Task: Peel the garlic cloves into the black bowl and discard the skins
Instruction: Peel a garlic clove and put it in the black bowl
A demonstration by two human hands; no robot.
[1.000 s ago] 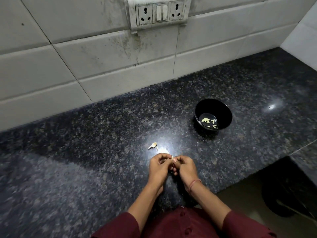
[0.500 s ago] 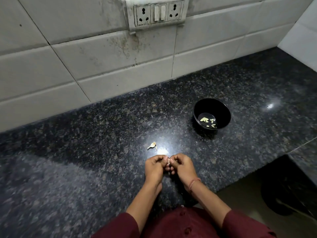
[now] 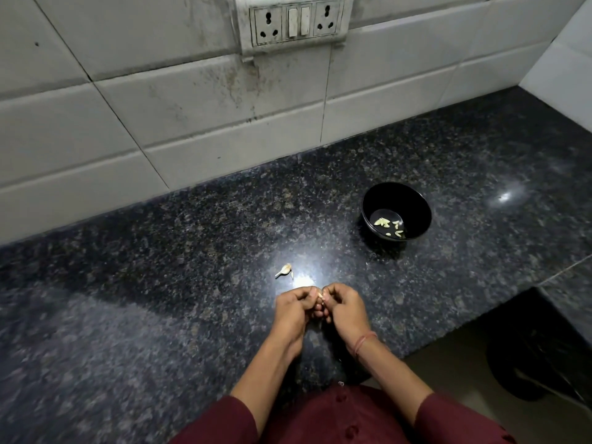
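Note:
My left hand [image 3: 293, 310] and my right hand [image 3: 344, 310] meet above the near part of the dark granite counter [image 3: 160, 283]. Their curled fingertips pinch a small pale garlic clove [image 3: 320, 295] between them, and most of the clove is hidden by the fingers. The black bowl [image 3: 413, 200] stands on the counter to the far right of my hands, with several peeled cloves [image 3: 382, 222] at its bottom. A loose garlic piece with skin [image 3: 285, 270] lies on the counter just beyond my left hand.
A tiled wall [image 3: 192, 107] with a socket panel [image 3: 294, 22] backs the counter. The counter edge steps down at the right, where a dark bin [image 3: 538, 347] stands on the floor.
Both hands stay together on the clove, with only small finger shifts. The view has tilted slightly.

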